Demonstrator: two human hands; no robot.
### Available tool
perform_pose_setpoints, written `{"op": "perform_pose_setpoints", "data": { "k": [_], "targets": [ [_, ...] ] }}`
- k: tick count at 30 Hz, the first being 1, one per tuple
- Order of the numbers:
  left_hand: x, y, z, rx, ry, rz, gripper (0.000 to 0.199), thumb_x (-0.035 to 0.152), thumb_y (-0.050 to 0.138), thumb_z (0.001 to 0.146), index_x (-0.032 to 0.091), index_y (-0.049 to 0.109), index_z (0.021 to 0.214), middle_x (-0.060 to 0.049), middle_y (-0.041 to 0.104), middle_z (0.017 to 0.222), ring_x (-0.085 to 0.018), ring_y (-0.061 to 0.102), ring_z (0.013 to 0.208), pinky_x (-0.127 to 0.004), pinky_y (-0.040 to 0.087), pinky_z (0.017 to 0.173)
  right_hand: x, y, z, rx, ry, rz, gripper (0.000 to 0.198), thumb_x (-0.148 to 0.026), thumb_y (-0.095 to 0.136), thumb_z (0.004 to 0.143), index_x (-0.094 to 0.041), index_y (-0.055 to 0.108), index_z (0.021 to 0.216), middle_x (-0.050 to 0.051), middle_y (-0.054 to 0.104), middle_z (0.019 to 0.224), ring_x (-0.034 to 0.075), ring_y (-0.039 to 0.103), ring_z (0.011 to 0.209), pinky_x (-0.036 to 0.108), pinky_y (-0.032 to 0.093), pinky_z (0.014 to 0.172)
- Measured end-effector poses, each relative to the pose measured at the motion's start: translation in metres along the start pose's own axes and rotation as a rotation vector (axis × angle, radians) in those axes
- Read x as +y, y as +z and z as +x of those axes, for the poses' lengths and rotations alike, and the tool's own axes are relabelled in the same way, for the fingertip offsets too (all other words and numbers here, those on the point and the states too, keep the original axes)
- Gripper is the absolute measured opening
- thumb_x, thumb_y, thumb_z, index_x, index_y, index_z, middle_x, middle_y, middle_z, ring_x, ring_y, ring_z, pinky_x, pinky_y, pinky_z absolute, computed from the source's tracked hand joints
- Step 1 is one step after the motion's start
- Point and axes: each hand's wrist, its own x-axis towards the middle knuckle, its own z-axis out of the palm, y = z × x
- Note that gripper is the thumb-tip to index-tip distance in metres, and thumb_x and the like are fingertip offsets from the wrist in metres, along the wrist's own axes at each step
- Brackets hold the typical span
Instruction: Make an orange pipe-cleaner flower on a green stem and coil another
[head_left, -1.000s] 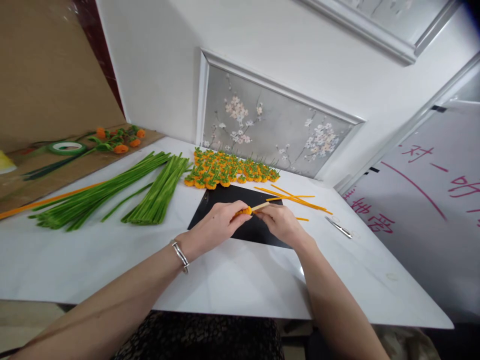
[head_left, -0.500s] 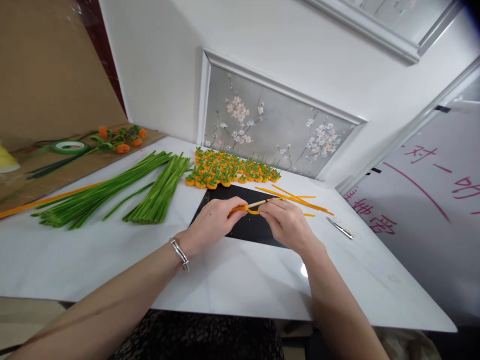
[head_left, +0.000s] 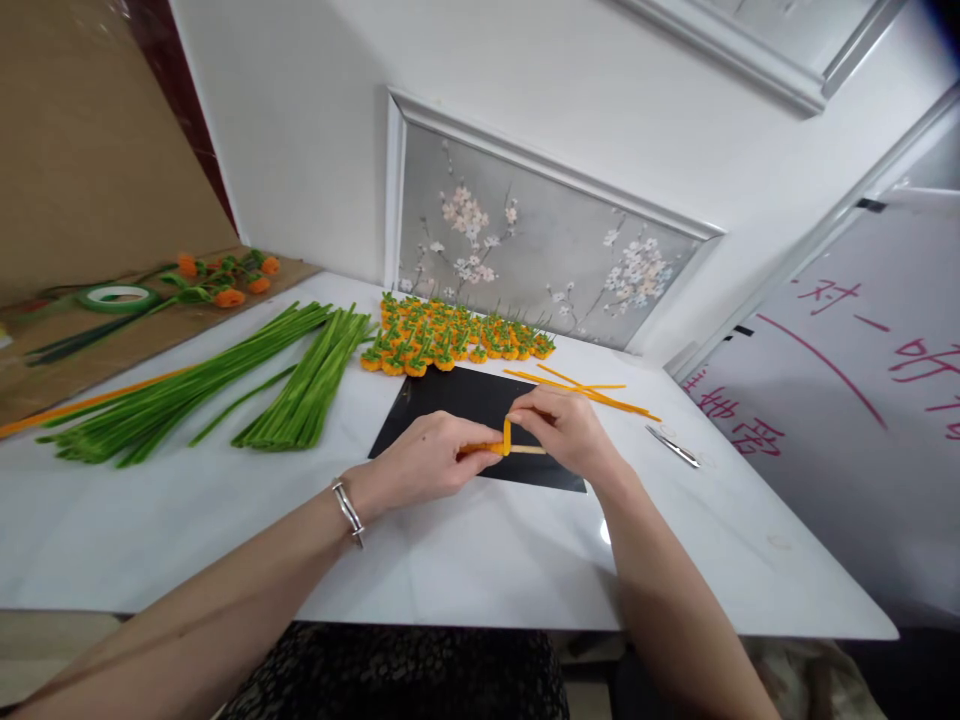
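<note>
My left hand point(head_left: 424, 455) is closed around a thin pale wooden stick point(head_left: 529, 450) with orange pipe cleaner wound on it; the stick's other end passes behind my right hand. The loose length of orange pipe cleaner point(head_left: 507, 437) rises from the stick beside my left fingertips. Its upper end is pinched between the thumb and fingers of my right hand point(head_left: 562, 425). Both hands hover over a black mat point(head_left: 439, 395) on the white table. Several loose orange pipe cleaners point(head_left: 611, 398) lie just beyond my right hand.
Small orange-and-green pipe-cleaner pieces point(head_left: 450, 335) stand massed by the wall. Green pipe-cleaner bundles point(head_left: 292, 385) lie left. Green tape point(head_left: 120, 297) and finished orange sprigs point(head_left: 229, 297) rest on cardboard. Silver scissors or snips point(head_left: 673, 446) lie right, near a whiteboard point(head_left: 847, 370).
My right hand has turned and lifted the pipe cleaner's loose end from a low loop to upright. The stick has swung from slanting upward to nearly level. The view has shifted slightly.
</note>
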Motion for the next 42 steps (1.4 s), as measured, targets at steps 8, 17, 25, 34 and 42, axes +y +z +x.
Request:
{"op": "perform_pose_setpoints", "data": {
  "k": [8,17,25,34,42],
  "targets": [
    [0.001,0.001,0.000,0.133,-0.073,-0.047,0.019,0.030,0.053,0.088,0.018,0.068,0.087,0.004,0.056,0.060,-0.008,0.040,0.050,-0.020,0.027,0.048,0.010,0.001,-0.005,-0.263,0.070,0.072,0.022,-0.021,0.048,0.092,-0.018,0.062,0.075,-0.002,0.059,0.065,0.009,0.051,0.059,0.019,0.037,0.055],
    [-0.001,-0.002,0.001,0.183,-0.152,0.015,0.023,0.028,0.047,0.091,0.025,0.065,0.105,0.005,0.057,0.062,-0.008,0.038,0.047,-0.020,0.028,0.047,-0.020,-0.004,-0.011,-0.405,-0.012,-0.024,0.021,-0.015,0.050,0.088,-0.018,0.052,0.067,-0.006,0.041,0.057,0.008,0.034,0.052,0.021,0.026,0.049],
    [-0.006,-0.002,0.001,0.112,-0.123,0.068,0.023,0.029,0.047,0.092,0.024,0.065,0.105,0.002,0.069,0.077,-0.011,0.056,0.059,-0.021,0.035,0.056,-0.029,-0.011,-0.013,-0.218,-0.149,-0.162,0.023,-0.021,0.047,0.094,-0.018,0.057,0.073,-0.001,0.054,0.065,0.011,0.046,0.058,0.023,0.033,0.057],
    [-0.002,0.000,0.000,0.096,-0.107,0.154,0.023,0.035,0.055,0.088,0.023,0.060,0.106,0.001,0.071,0.076,-0.014,0.061,0.059,-0.023,0.037,0.056,-0.022,-0.010,-0.002,0.058,-0.114,-0.038,0.009,-0.018,0.061,0.086,-0.020,0.067,0.081,0.002,0.062,0.079,0.014,0.057,0.073,0.024,0.045,0.069],
    [0.004,0.001,-0.002,0.120,-0.083,0.126,0.035,0.039,0.063,0.081,0.024,0.055,0.113,0.001,0.071,0.084,-0.015,0.064,0.067,-0.023,0.041,0.060,0.002,-0.008,0.001,-0.154,0.044,0.212,0.013,-0.026,0.060,0.087,-0.018,0.069,0.082,0.000,0.060,0.071,0.011,0.053,0.063,0.021,0.040,0.056]
  ]
}}
